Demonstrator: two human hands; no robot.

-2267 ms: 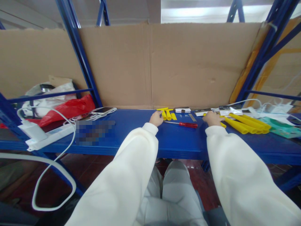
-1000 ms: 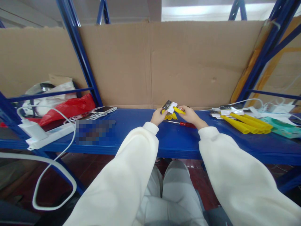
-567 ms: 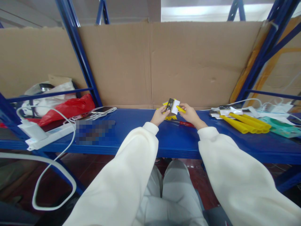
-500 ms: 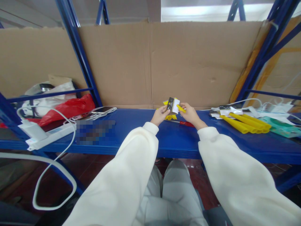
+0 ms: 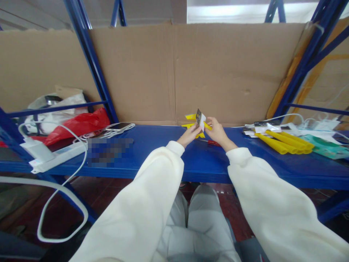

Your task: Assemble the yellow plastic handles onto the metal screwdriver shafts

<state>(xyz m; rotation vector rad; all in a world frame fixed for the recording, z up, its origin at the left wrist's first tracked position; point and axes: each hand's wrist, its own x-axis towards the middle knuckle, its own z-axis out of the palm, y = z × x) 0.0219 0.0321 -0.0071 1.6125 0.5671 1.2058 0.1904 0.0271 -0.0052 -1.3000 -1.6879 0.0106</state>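
Note:
My left hand [image 5: 188,136] is closed on a small black-and-white printed card [image 5: 202,120], held up at a tilt. My right hand [image 5: 217,130] pinches a yellow tapered piece [image 5: 207,126], whose end meets the white face of the card; whether it is fixed to it I cannot tell. Behind and below my left hand lie yellow parts [image 5: 190,117], partly covered by the hand and card. On the blue shelf just under my hands rests a red-handled tool [image 5: 213,143] with a thin shaft, which looks like a screwdriver.
Several yellow cones [image 5: 283,142] lie at the right, beside black-and-white cards [image 5: 267,128] and a green packet [image 5: 325,146]. At the left are a phone [image 5: 120,126], a white power strip [image 5: 58,160] with cables and a red bag [image 5: 80,125]. Cardboard [image 5: 174,72] stands behind the blue shelf [image 5: 160,174].
The card has turned in my left hand and now shows more edge-on. My right hand has shifted slightly left with the yellow piece, uncovering more of the yellow parts behind.

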